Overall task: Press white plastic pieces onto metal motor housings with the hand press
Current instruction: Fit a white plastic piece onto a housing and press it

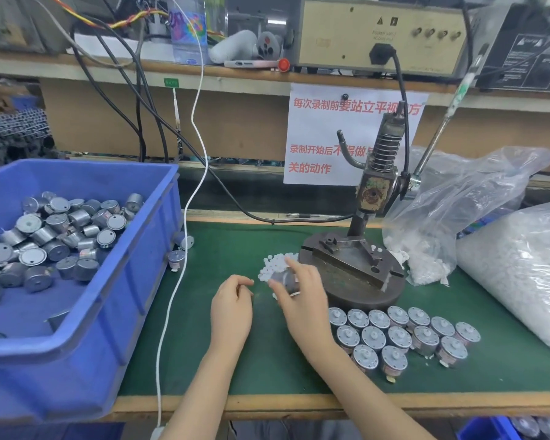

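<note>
My right hand (299, 296) grips a metal motor housing (285, 278), blurred by motion, just left of the hand press base (353, 274). My left hand (232, 306) is beside it, fingers pinched together; a small white plastic piece (251, 281) shows at the fingertips. A small heap of white plastic pieces (272, 263) lies on the green mat behind both hands. The hand press (375, 192) stands upright with its lever (442, 122) raised to the right. Several motor housings with white pieces (400, 335) stand in rows to the right of my right forearm.
A blue bin (77, 328) on the left holds several bare motor housings (51, 239); two more (178, 252) lie beside it. Clear bags of white pieces (515, 268) fill the right side. A white cable (185, 217) and black cables hang over the bench.
</note>
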`<action>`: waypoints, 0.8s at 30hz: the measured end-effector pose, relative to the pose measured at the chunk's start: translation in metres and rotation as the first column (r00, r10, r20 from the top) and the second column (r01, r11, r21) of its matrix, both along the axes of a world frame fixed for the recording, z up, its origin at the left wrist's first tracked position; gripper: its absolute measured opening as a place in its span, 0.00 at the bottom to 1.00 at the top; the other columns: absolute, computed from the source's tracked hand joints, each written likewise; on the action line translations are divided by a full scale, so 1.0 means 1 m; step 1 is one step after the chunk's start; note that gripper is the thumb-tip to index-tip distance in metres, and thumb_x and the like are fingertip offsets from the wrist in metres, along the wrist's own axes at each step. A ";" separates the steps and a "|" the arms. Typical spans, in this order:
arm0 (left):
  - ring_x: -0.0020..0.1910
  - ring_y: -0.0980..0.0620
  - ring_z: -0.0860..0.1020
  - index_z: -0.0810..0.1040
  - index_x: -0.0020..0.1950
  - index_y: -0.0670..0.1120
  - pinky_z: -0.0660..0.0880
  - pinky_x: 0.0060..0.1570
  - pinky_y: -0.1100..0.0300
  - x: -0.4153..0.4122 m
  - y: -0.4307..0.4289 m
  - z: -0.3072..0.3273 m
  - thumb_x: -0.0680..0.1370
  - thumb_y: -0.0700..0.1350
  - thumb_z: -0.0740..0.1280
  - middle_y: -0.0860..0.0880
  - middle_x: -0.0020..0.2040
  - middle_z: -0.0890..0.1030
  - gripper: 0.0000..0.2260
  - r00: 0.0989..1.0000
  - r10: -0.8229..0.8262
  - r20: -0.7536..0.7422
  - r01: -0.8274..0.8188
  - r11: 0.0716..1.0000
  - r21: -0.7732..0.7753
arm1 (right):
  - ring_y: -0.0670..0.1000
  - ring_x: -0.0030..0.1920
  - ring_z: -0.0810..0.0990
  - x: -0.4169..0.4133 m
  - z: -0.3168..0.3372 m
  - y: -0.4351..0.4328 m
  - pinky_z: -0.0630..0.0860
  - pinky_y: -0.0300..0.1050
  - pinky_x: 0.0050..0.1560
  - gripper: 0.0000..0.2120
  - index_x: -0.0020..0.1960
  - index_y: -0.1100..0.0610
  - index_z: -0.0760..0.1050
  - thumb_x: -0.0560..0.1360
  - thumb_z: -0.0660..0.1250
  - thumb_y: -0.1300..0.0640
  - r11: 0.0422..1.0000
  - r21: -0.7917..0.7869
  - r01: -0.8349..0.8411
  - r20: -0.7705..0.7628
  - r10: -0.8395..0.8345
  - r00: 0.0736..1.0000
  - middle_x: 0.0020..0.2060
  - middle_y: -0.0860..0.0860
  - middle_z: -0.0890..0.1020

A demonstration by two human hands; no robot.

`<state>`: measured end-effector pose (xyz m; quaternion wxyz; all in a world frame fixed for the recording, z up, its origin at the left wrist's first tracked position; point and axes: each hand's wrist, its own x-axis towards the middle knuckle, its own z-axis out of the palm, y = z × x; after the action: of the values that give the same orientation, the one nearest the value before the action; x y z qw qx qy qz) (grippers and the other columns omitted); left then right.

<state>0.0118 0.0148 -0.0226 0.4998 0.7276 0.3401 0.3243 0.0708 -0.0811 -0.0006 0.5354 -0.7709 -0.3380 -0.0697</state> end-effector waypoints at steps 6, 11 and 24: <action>0.46 0.50 0.75 0.78 0.46 0.43 0.66 0.43 0.61 -0.001 0.004 0.000 0.76 0.33 0.58 0.48 0.45 0.79 0.11 1.000 -0.010 -0.025 0.012 0.996 0.085 | 0.35 0.48 0.74 0.020 0.033 -0.015 0.67 0.23 0.46 0.15 0.53 0.40 0.72 0.73 0.69 0.56 0.997 0.069 -0.026 -0.154 0.036 0.987 0.51 0.38 0.70; 0.44 0.52 0.74 0.79 0.46 0.43 0.63 0.40 0.63 0.000 0.006 -0.001 0.76 0.34 0.59 0.50 0.46 0.78 0.10 0.999 -0.011 -0.036 0.015 0.993 0.118 | 0.41 0.51 0.74 0.052 0.042 -0.043 0.66 0.30 0.46 0.13 0.51 0.46 0.72 0.71 0.70 0.59 0.997 -0.060 0.042 -0.126 -0.049 0.991 0.48 0.37 0.76; 0.42 0.54 0.73 0.79 0.44 0.44 0.62 0.36 0.66 0.000 0.005 -0.002 0.76 0.33 0.59 0.51 0.45 0.77 0.11 0.998 -0.035 -0.050 0.043 0.987 0.155 | 0.56 0.46 0.72 0.098 0.034 -0.058 0.67 0.46 0.45 0.16 0.45 0.60 0.70 0.69 0.73 0.53 0.849 -0.291 0.442 0.202 -0.397 0.895 0.42 0.55 0.74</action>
<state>0.0114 0.0199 -0.0244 0.4394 0.7784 0.3112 0.3227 0.1693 -0.1391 0.0335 0.3468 -0.8979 -0.2032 -0.1793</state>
